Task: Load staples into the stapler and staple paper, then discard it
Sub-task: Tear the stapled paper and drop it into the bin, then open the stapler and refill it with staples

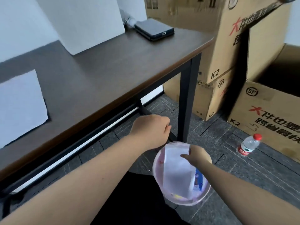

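Note:
A white sheet of paper (176,174) stands partly inside a round waste bin (203,198) lined with a pink bag, on the floor beside the table. My right hand (197,155) pinches the sheet's top right corner over the bin. My left hand (151,129) hovers in a loose fist above and left of the bin, with nothing visible in it. No stapler is in view.
A dark wooden table (100,73) carries white paper sheets (19,106) and a dark flat case (154,30). Its black leg (186,101) stands just behind the bin. Cardboard boxes (267,109) stack at the right, with a water bottle (248,146) on the carpet.

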`<state>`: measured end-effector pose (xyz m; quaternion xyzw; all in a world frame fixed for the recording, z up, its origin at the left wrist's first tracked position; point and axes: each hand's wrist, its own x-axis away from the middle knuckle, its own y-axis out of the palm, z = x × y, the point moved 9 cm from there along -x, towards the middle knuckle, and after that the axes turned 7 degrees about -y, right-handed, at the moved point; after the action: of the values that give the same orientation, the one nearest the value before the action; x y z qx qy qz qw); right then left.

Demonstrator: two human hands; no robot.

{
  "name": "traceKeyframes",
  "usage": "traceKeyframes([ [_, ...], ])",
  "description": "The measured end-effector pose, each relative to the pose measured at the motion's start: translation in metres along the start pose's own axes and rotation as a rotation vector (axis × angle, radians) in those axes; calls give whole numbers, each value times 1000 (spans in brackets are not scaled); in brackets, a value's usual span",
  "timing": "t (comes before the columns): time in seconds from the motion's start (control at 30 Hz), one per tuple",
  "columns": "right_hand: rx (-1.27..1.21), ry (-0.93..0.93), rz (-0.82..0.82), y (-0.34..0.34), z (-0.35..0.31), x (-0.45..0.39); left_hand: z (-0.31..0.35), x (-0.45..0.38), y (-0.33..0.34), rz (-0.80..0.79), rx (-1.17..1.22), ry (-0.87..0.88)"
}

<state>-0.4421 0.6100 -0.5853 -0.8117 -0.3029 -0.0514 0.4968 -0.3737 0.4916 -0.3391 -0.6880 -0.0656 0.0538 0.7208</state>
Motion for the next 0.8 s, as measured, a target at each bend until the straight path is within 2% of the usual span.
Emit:
traceKeyframes([
  [0.1,7,-108,59,-39,-43,18,16,17,-40,85,-41,39],
  [0.23,64,-353,113,-108,-120,63,27,47,-113,316,-81,66],
  [0.37,49,-634,271,-186,-210,131,5,75,-174,465,-45,-59],
  [0.43,-8,-756,333,-211,-255,160,-20,87,-193,473,-53,-174],
  [0.53,-54,-867,312,-219,-319,178,-69,105,-208,438,-81,-360],
  [0.67,-58,-969,223,-193,-407,173,-151,131,-214,374,-108,-599],
  [0.8,-18,-991,129,-148,-480,153,-236,160,-210,334,-126,-781],
])
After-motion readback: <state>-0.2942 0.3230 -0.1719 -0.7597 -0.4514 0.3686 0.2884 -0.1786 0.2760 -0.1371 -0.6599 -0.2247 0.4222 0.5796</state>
